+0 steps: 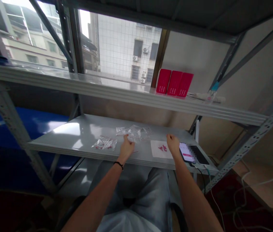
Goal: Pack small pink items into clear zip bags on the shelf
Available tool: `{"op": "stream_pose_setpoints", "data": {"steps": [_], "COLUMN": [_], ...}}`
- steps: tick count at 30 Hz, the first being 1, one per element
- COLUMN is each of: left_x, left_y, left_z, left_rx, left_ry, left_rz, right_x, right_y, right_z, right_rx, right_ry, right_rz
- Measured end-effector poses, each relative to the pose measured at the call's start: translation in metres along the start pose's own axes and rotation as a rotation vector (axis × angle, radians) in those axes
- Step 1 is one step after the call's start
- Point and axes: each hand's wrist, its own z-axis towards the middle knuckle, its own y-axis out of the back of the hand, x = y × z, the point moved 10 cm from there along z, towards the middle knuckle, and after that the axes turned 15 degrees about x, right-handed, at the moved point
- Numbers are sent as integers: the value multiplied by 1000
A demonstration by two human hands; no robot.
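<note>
My left hand (127, 149), with a dark band at the wrist, is over the near middle of the grey shelf table. Its thumb and index finger stand apart, beside the clear plastic bags (136, 131); I make out nothing held there. A thin reddish strip (136, 151) lies just right of it. To its left rest clear bags with small red pieces (104, 143). My right hand (173, 143) is closed at the right edge of a white sheet with a pink print (159, 149); whatever its curled fingers may hold is hidden.
Right of my right hand lie a lit phone (186, 152) and a dark flat device (200, 154), with cables hanging over the front edge. Red boxes (175, 83) stand on the upper shelf (117, 93), which spans above the table. Metal posts flank both sides.
</note>
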Motion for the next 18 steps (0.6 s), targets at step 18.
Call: {"op": "stream_pose_setpoints", "data": {"steps": [18], "left_x": [24], "left_y": [126], "left_z": [-10], "left_rx": [-46], "left_ry": [-41], "left_rz": [720], "right_x": [-20], "right_y": [-82], "right_z": [18], "right_rx": [300], "right_ry": [22], "right_rz": [-694]}}
